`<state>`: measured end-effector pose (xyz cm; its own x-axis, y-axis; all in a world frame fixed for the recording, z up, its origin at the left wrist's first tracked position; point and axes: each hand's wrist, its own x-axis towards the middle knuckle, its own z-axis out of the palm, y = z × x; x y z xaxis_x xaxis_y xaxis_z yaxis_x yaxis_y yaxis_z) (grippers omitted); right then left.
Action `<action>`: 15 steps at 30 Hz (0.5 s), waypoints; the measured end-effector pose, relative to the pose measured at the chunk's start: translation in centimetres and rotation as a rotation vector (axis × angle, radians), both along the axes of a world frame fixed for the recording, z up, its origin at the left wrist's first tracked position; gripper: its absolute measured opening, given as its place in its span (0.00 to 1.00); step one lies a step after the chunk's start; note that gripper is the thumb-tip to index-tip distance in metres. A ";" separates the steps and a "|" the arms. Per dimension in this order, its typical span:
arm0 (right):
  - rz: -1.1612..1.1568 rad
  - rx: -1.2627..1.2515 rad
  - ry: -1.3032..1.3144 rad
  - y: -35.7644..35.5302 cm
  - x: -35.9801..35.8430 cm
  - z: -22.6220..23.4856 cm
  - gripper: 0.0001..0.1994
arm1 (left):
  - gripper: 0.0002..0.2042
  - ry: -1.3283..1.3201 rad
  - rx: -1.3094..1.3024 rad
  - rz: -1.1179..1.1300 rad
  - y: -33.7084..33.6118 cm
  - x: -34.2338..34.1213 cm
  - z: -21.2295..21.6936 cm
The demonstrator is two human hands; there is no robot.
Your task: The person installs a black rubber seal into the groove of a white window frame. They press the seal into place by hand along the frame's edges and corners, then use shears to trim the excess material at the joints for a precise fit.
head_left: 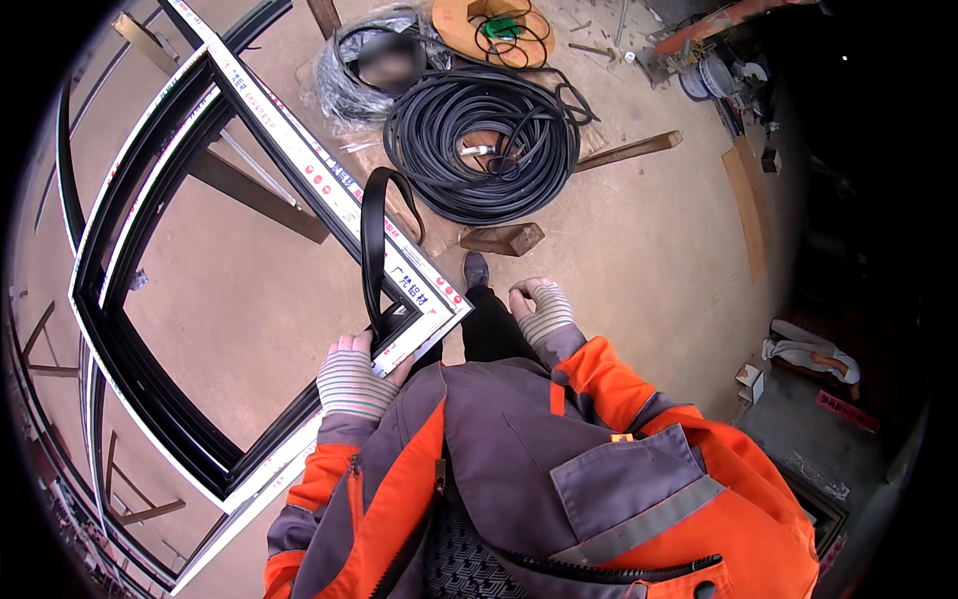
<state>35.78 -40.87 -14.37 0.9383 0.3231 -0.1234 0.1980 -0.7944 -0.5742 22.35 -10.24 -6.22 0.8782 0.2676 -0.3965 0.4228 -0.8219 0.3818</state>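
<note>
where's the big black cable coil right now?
In the head view the black cable coil lies on the floor at upper centre, ahead of the person, just right of the window frame and beyond a wooden block.

Even, soft daylight fills the middle of the view, and the tan concrete floor (639,240) reads bright and flat with only faint, short shadows under the big coil of black rubber cable (484,140) and the scraps of wood. The right side falls off into deep shade, where detail is lost in near black. The white protective film on the black aluminium window frame (299,150) is the brightest surface and slightly washed out. Fisheye distortion bends the frame's straight bars into curves toward the left rim, and a black vignette rings the picture. One small patch near the top is blurred; the orange and grey jacket (559,469) is sharp.
</note>
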 end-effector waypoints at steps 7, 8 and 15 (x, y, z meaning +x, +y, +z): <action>-0.207 0.114 0.088 -1.0 8.0 1.3 0.09 | 0.35 -0.105 0.062 0.076 -1.7 1.1 0.1; -0.244 0.115 0.149 -1.2 9.9 1.4 0.09 | 0.35 -0.103 0.079 0.100 -2.3 1.6 0.0; -0.296 0.032 0.455 -4.5 19.8 -11.1 0.15 | 0.33 -0.093 0.181 0.200 -3.6 1.9 -0.8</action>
